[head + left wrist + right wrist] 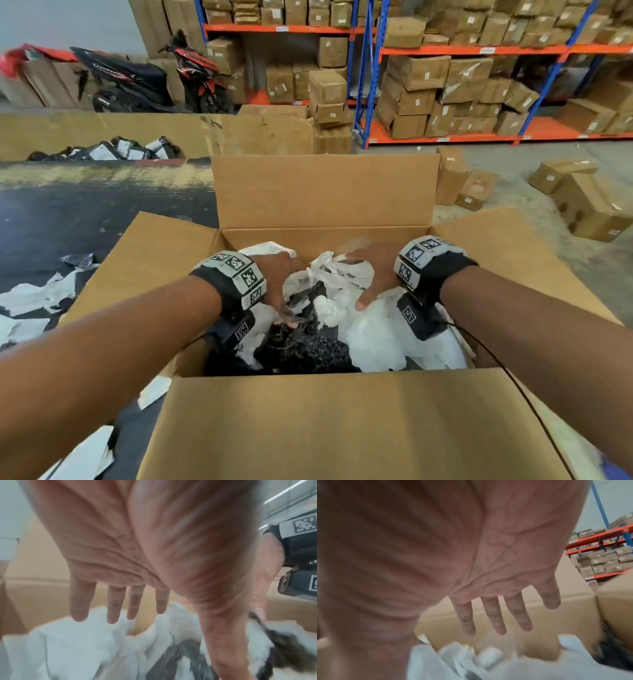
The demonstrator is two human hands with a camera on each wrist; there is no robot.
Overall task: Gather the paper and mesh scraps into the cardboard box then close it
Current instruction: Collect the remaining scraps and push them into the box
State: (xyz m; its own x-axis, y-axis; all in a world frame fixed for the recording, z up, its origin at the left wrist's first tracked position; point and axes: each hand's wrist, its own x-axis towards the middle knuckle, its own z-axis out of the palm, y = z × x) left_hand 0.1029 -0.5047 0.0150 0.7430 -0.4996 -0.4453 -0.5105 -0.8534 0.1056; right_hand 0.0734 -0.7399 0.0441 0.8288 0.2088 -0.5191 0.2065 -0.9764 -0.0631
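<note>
An open cardboard box (342, 421) stands in front of me with all flaps up or splayed. Inside lie crumpled white paper scraps (373, 329) and black mesh scraps (308, 346). My left hand (279, 274) is over the left of the pile, fingers straight and spread (116, 604), thumb down by the black mesh. My right hand (373, 270) is over the right of the pile, palm down, fingers straight (494, 615) above the white paper (488, 660). Neither hand holds anything.
More white paper scraps (37, 298) lie on the dark surface to the left of the box, and others (85, 455) at the near left. Small cardboard cartons (582, 198) sit on the floor at the right. Shelving with cartons (462, 78) and motorbikes (137, 78) stand behind.
</note>
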